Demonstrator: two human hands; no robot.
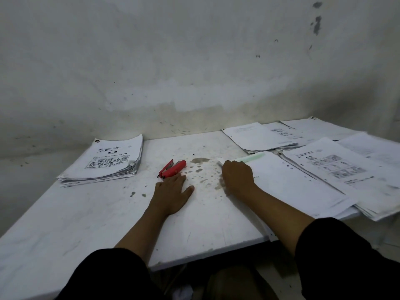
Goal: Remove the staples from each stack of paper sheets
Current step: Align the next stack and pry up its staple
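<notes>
White, stained table [86, 213] against a scuffed plaster wall [173, 61]: far left, a thick squared stack of printed sheets [108, 163]; centre, a red plastic stapler [172, 169], hinged apart. Left hand [173, 192] lies flat, fingers straight, tips touching the stapler. Right hand [238, 175], fingers curled, grips the corner of a blank-topped stack [292, 185]; fanned printed stacks [337, 165] crowd the right.
</notes>
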